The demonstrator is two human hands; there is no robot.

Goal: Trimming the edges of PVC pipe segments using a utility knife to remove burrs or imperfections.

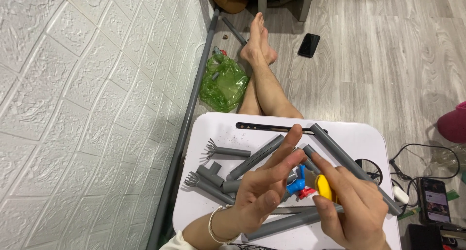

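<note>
Right hand (347, 208) is gripping a yellow-handled tool (324, 188) over the white table (361, 138); left hand (264, 184), fingers spread wide, is holding nothing beside a blue valve fitting (295, 186). Approx. 8 grey pipe pcs (255, 157) are lying loose, unjoined.

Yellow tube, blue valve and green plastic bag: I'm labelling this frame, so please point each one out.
Yellow tube (324, 187), head view, on its yellow body beside the right hand's fingers.
Blue valve (295, 185), head view, on its blue middle.
Green plastic bag (224, 85), head view, on its crumpled centre on the floor.
</note>
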